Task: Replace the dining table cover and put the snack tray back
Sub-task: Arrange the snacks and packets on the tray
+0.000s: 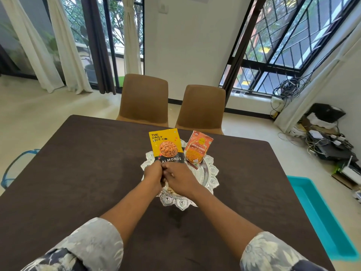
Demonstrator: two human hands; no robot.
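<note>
Pinching "The Daily Nut Co. Almonds" pouch (166, 145), left grip (153, 174) and right grip (178, 179)

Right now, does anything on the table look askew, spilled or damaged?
Nothing stands out. The brown cover lies flat, the silver tray sits on it, and the almond pack and orange snack pack stand in the tray. The left hand holds the almond pack's lower edge.

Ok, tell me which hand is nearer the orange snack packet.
Right. The right hand sits just below and left of the orange packet, over the silver tray; the left hand is farther left, at the bottom of the almonds pouch.
</note>
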